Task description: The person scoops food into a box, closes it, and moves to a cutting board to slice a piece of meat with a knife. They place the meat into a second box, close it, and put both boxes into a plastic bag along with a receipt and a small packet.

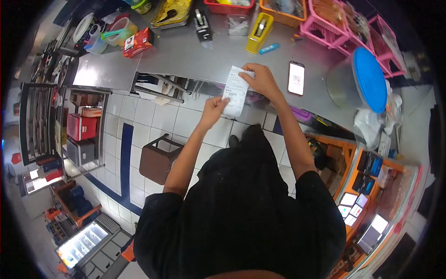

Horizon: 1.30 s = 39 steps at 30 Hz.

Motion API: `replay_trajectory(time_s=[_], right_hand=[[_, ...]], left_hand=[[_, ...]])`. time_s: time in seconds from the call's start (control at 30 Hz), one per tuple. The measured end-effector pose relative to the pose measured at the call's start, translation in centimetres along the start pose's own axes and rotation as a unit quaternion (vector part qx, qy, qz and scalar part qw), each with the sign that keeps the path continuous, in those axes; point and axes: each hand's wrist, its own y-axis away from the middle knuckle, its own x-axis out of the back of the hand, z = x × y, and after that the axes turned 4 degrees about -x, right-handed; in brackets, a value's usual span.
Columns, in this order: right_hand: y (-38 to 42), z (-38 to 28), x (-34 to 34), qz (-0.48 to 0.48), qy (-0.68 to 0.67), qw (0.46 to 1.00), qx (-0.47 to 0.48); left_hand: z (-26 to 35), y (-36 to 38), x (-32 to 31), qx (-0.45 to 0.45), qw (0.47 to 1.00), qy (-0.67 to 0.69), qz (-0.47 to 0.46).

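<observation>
A long white paper receipt (236, 88) with printed lines is held in front of me, near the counter's edge. My left hand (214, 110) pinches its lower left side between thumb and fingers. At its upper right corner, my right hand (260, 79) grips the paper, fingers closed. On the counter to the right lies a smartphone (296, 78) with a lit white screen. Beyond my right hand are a yellow tape dispenser (259, 33) and a small light-blue item (269, 48) whose kind I cannot make out. A black tape dispenser (202, 27) stands farther left.
The steel counter (176, 56) runs across the front. It holds a red box (138, 43), a metal tray (171, 13) of yellow food, pink baskets (325, 21) and a large container with a blue lid (370, 80). A brown stool (157, 160) stands on the tiled floor, left.
</observation>
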Motion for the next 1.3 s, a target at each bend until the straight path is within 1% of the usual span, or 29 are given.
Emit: replay_trajectory(time_s=[0.03,0.17,0.2,0.27,0.3,0.37,0.4,0.43,0.47,0.5,0.53,0.57,0.6,0.7,0.8,0.93,1.03,1.07,1.1,1.13,1.17,1.2,1.23,1.27,1.3], right_hand=[[-1.8,-0.4,-0.8,0.016,0.013,1.000,0.023],[-10.3,-1.3,-4.2,0.055,0.089,0.992,0.066],[-12.4,-1.1,-5.1,0.050,0.109,0.991,0.064],[-16.5,-0.7,-7.0,0.038,0.149,0.986,0.064],[-18.3,-0.9,-7.9,0.037,0.180,0.983,0.029],[-21.7,-1.7,-9.9,0.035,0.235,0.970,-0.043],[-23.1,-1.4,-10.9,0.042,0.247,0.968,-0.030],[-24.2,-1.7,-11.3,0.037,0.246,0.968,-0.034],[-25.3,-1.8,-11.7,0.031,0.244,0.968,-0.042],[-25.8,-1.8,-12.1,0.022,0.241,0.969,-0.053],[-26.4,-1.5,-12.6,0.051,0.245,0.968,-0.037],[-26.8,-1.2,-13.0,0.043,0.251,0.966,-0.037],[-27.2,-1.3,-13.0,0.037,0.259,0.965,-0.034],[-28.4,-3.2,-11.1,0.046,0.273,0.960,-0.044],[-28.5,-4.1,-9.9,0.040,0.264,0.962,-0.059],[-27.4,-3.7,-10.4,0.017,0.257,0.962,-0.087],[-25.8,-3.3,-11.2,0.011,0.260,0.958,-0.123],[-25.3,-3.4,-11.2,0.009,0.250,0.958,-0.142],[-24.8,-3.6,-11.1,0.007,0.241,0.957,-0.158],[-23.9,-3.7,-10.8,0.028,0.242,0.956,-0.163],[-22.8,-3.6,-10.4,0.048,0.242,0.954,-0.169],[-21.5,-3.5,-9.9,0.068,0.242,0.952,-0.174],[-20.0,-3.3,-9.5,0.073,0.219,0.949,-0.215],[-18.4,-2.9,-8.9,0.078,0.197,0.944,-0.253],[-16.4,-1.7,-8.8,0.103,0.249,0.918,-0.290]], left_hand=[[0.3,-1.1,1.0,-0.004,1.000,-0.007,0.023],[1.4,-6.8,4.6,-0.017,0.992,0.021,0.125],[0.5,-8.5,6.3,-0.008,0.990,-0.020,0.140],[0.5,-10.7,7.5,0.012,0.986,0.024,0.165],[0.8,-12.1,8.3,0.021,0.983,0.046,0.179],[-2.4,-14.3,11.3,0.070,0.978,0.014,0.199],[-3.0,-14.6,11.8,0.092,0.974,0.006,0.207],[-2.2,-14.5,11.7,0.116,0.970,-0.001,0.214],[-1.4,-14.4,11.9,0.147,0.964,-0.059,0.213],[-1.4,-14.2,12.0,0.159,0.965,-0.026,0.207],[-1.5,-14.3,12.2,0.170,0.965,0.007,0.202],[-1.6,-14.4,12.4,0.178,0.963,0.042,0.197],[-0.3,-14.3,12.1,0.179,0.962,0.044,0.199],[-1.1,-15.5,12.5,0.173,0.965,0.026,0.193],[0.4,-17.2,12.2,0.182,0.963,0.009,0.197],[-1.1,-19.5,12.9,0.169,0.972,0.002,0.165],[-1.1,-20.0,14.2,0.171,0.976,-0.083,0.111],[-1.0,-19.7,14.9,0.152,0.972,-0.163,0.071],[2.0,-19.1,15.7,0.129,0.962,-0.239,0.033],[3.7,-18.6,17.0,0.105,0.944,-0.314,-0.005],[2.9,-18.4,19.5,-0.050,0.927,-0.366,0.056],[4.5,-18.3,21.9,-0.122,0.899,-0.404,0.119],[7.4,-18.5,24.6,-0.116,0.865,-0.473,0.123],[8.0,-19.2,28.3,-0.244,0.798,-0.531,0.149],[10.2,-19.8,31.5,-0.290,0.740,-0.592,0.132]])
